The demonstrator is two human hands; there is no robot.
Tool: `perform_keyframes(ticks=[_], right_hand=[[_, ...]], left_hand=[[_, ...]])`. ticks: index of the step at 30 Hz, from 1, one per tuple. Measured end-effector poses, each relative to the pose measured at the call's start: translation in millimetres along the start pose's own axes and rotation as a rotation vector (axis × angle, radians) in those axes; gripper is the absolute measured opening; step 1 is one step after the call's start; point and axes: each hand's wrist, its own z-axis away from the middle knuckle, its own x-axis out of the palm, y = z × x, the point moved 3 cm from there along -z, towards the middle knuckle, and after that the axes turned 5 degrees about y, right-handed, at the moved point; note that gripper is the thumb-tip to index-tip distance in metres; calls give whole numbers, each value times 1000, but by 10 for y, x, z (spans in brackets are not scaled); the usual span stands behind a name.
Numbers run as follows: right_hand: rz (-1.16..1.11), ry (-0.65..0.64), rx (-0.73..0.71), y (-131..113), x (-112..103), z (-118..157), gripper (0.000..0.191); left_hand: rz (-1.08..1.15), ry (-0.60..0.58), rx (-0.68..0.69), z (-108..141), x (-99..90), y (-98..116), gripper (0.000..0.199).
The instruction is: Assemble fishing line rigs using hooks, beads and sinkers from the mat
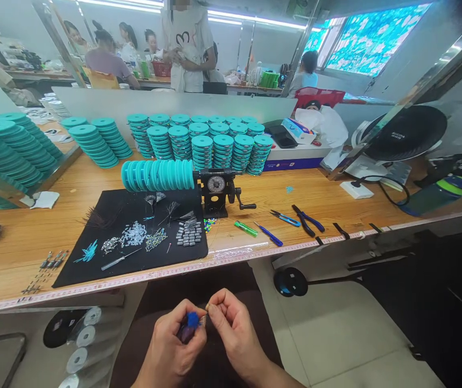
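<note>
My left hand point(178, 337) is closed around a small dark purplish object with a bright blue top point(193, 320), held above my lap in front of the table edge. The fingers cover most of it, so its kind is unclear. Beside it, my right hand point(231, 326) pinches thumb and forefinger together. Its fingertips meet the left fingertips, and whatever lies between them is too small to make out. Beyond the hands, a black mat point(154, 264) carries grey sinkers point(189, 233), clear small pieces point(134, 234), pale blue sticks point(89, 251) and a thin metal tool point(120, 259).
A hand-cranked winder point(215, 188) holds a row of teal spools point(158, 175). More stacked spools point(202, 153) line the back. Right of the mat lie a green tube point(246, 228), a blue pen-like tool point(269, 235), tweezers point(285, 217) and pliers point(307, 220). People sit and stand beyond the partition.
</note>
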Motion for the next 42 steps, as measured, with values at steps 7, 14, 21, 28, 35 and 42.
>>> perform_keyframes(ticks=[7,14,21,28,35,42], right_hand=[[211,-57,-95,-53,-23,62,18],[487,-98,-223,-126,-82,90,11],[634,-112,-290,-187,-127,128,17],[790,-96,-607,-272,-142,120,17],[917,-214,-610,-362,-100,37,8],[747,-291,-240,-391,-87,17,11]], left_hand=[[233,-1,-168,42,-1,-102,17],[300,-14,-204,58,-19,-110,19],[207,-40,-144,59,-45,-56,21],[177,-121,-139,59,-24,-100,29],[129,-86,-128,68,-143,4,30],[158,-77,-121,75,-158,32,33]])
